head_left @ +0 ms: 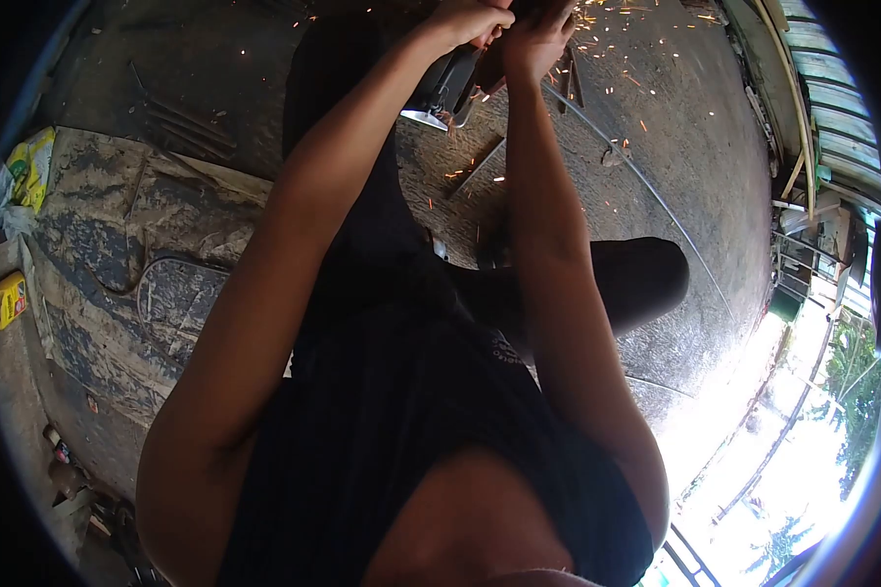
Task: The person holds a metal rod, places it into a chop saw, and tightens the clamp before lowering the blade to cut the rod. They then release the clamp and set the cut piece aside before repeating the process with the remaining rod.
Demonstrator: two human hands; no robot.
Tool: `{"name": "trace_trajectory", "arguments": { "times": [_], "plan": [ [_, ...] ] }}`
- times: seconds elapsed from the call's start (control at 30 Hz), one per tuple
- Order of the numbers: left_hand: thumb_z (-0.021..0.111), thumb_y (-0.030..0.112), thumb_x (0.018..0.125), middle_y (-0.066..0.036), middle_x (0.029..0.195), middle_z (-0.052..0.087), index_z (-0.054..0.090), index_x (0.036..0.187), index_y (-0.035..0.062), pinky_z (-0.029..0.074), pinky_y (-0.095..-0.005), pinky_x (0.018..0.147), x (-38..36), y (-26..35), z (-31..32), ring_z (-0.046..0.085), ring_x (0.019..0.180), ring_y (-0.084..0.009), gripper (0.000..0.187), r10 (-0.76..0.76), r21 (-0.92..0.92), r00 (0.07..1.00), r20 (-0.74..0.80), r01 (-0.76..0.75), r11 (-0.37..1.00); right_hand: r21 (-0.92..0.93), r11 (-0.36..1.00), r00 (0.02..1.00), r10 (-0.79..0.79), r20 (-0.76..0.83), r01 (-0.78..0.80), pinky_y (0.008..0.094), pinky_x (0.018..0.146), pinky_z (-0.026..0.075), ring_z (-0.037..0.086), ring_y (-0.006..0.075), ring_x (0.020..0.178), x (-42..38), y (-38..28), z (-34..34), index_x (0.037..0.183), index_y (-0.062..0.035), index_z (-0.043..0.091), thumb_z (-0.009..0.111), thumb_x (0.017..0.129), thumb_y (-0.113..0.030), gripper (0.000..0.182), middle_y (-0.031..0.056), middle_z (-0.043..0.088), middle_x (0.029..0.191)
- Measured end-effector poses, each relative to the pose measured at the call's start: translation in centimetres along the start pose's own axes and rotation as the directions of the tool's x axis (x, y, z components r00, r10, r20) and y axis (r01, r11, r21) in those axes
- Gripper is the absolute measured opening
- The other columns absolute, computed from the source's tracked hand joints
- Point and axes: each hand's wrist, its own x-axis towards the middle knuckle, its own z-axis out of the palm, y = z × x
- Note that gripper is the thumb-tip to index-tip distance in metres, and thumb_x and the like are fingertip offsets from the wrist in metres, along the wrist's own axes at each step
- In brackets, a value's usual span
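Observation:
Both my arms reach forward to the top edge of the view. My left hand (468, 22) is closed in a fist beside a dark tool (491, 67), which looks like a grinder and is partly cut off and hidden. On its other side my right hand (540, 41) curls its fingers over the tool. Orange sparks (597, 44) spray around the hands, mostly to the right. Below the left hand shows a black object with a bright white edge (425, 119). A short metal bar (478, 168) lies on the ground under the hands.
A long thin rod (646, 181) runs across the concrete floor to the right. My bent leg (646, 279) crosses below it. At left lies a worn, dirt-streaked panel (98, 225), with a yellow bag (31, 171) and a yellow jug (8, 299) by its edge.

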Motion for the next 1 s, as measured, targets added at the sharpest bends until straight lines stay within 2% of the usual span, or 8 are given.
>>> {"name": "trace_trajectory", "arguments": {
  "times": [0.17, 0.33, 0.47, 0.57, 0.7, 0.8, 0.87, 1.0],
  "plan": [
    [0.069, 0.016, 0.072, -0.006, 0.053, 0.060, 0.063, 0.060, 0.0026, 0.042, -0.0304, 0.043, 0.0, 0.1, -0.2, 0.055, 0.042, -0.0151, 0.019, -0.013, 0.078, 1.000, 0.023, 0.011, 0.997, 0.047, 0.998, 0.999, 0.044, 0.010, -0.044, 0.0505, 0.092, 0.050, 0.053, 0.0485, 0.120, -0.1, -0.4, -0.2, 0.158, -0.0240, 0.018, 0.059, 0.086, -0.012, 0.084, 0.0295, 0.042, 0.142],
    [0.069, 0.016, 0.071, -0.007, 0.053, 0.059, 0.063, 0.062, 0.0022, 0.042, -0.0308, 0.043, -0.1, 0.1, -0.2, 0.056, 0.043, -0.0159, 0.018, -0.057, -0.062, 0.997, 0.060, 0.060, 0.996, 0.055, 0.998, 1.000, 0.024, -0.005, -0.024, 0.0497, 0.093, 0.050, 0.053, 0.0484, 0.120, -0.3, -0.4, -0.3, 0.158, -0.0226, 0.017, 0.059, 0.086, -0.012, 0.084, 0.0291, 0.041, 0.144],
    [0.070, 0.015, 0.071, -0.007, 0.053, 0.059, 0.063, 0.062, 0.0020, 0.043, -0.0315, 0.043, -0.5, 0.4, 0.0, 0.056, 0.044, -0.0157, 0.017, -0.018, -0.056, 1.000, 0.013, 0.019, 0.998, 0.018, 0.998, 0.997, -0.063, -0.047, 0.064, 0.0506, 0.092, 0.050, 0.053, 0.0489, 0.119, -0.4, 0.1, 0.1, 0.158, -0.0195, 0.018, 0.058, 0.086, -0.009, 0.083, 0.0294, 0.042, 0.143],
    [0.070, 0.015, 0.071, -0.007, 0.053, 0.059, 0.064, 0.063, 0.0022, 0.043, -0.0320, 0.043, 0.0, -0.1, 0.0, 0.057, 0.044, -0.0159, 0.016, -0.015, 0.036, 0.999, -0.039, 0.017, 0.999, -0.018, 1.000, 1.000, 0.018, -0.018, -0.018, 0.0507, 0.092, 0.050, 0.053, 0.0487, 0.118, -0.2, 0.2, 0.2, 0.157, -0.0187, 0.019, 0.058, 0.085, -0.007, 0.083, 0.0289, 0.042, 0.143],
    [0.070, 0.014, 0.070, -0.007, 0.053, 0.059, 0.064, 0.062, 0.0022, 0.043, -0.0314, 0.042, 0.0, -0.2, 0.0, 0.056, 0.043, -0.0161, 0.016, -0.020, -0.054, 1.000, 0.022, 0.022, 0.998, 0.081, 0.997, 1.000, 0.020, -0.014, -0.019, 0.0502, 0.092, 0.050, 0.054, 0.0486, 0.117, -0.2, -0.1, -0.1, 0.157, -0.0189, 0.020, 0.060, 0.083, -0.007, 0.085, 0.0288, 0.042, 0.143],
    [0.070, 0.014, 0.070, -0.007, 0.053, 0.059, 0.064, 0.062, 0.0019, 0.043, -0.0312, 0.043, -0.2, 0.3, -0.2, 0.056, 0.043, -0.0159, 0.016, -0.008, -0.012, 1.000, 0.023, 0.008, 1.000, 0.029, 0.998, 0.997, -0.062, -0.048, 0.064, 0.0495, 0.090, 0.051, 0.056, 0.0482, 0.114, -0.5, -0.3, -0.5, 0.157, -0.0198, 0.020, 0.061, 0.082, -0.008, 0.086, 0.0282, 0.043, 0.142],
    [0.070, 0.014, 0.070, -0.007, 0.054, 0.060, 0.064, 0.063, 0.0015, 0.043, -0.0311, 0.043, -0.4, 0.4, -0.1, 0.056, 0.043, -0.0157, 0.016, -0.033, 0.016, 0.999, 0.026, 0.032, 0.999, 0.154, 0.987, 0.998, 0.049, 0.033, -0.053, 0.0490, 0.090, 0.051, 0.055, 0.0478, 0.116, -0.4, 0.1, -0.2, 0.157, -0.0205, 0.021, 0.064, 0.079, -0.009, 0.090, 0.0270, 0.044, 0.141],
    [0.071, 0.015, 0.070, -0.008, 0.054, 0.060, 0.065, 0.063, 0.0012, 0.042, -0.0311, 0.043, -0.4, 0.2, -0.1, 0.056, 0.043, -0.0156, 0.016, 0.005, -0.039, 1.000, 0.030, -0.004, 0.999, 0.047, 0.996, 0.997, 0.071, -0.010, -0.071, 0.0494, 0.088, 0.051, 0.056, 0.0466, 0.114, -0.4, -0.9, -0.7, 0.157, -0.0213, 0.022, 0.066, 0.076, -0.009, 0.093, 0.0262, 0.045, 0.140]
  ]
}}
